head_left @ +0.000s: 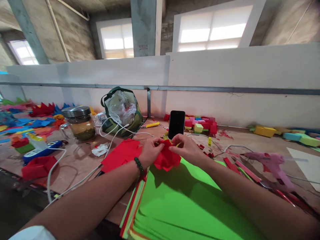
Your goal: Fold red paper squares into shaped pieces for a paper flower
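Both hands meet over the far edge of a stack of green paper sheets (200, 206), with a piece of red paper (167, 158) between them. My left hand (151, 151), a dark beaded bracelet at its wrist, pinches the paper's upper left edge. On the other side my right hand (188, 148) pinches its upper right edge. The red piece hangs with a wavy, petal-like lower rim. More red sheets (121, 155) lie flat beside my left hand. Just beyond the fingers a black phone (176, 123) stands upright.
A glass jar mug (81, 125) and a green bag (122, 113) stand back left, with white cables across the table. At right lie a pink glue gun (272, 165) and paper strips (247, 170). Small paper blocks (203, 125) line the wall, near a yellow cutter (151, 125).
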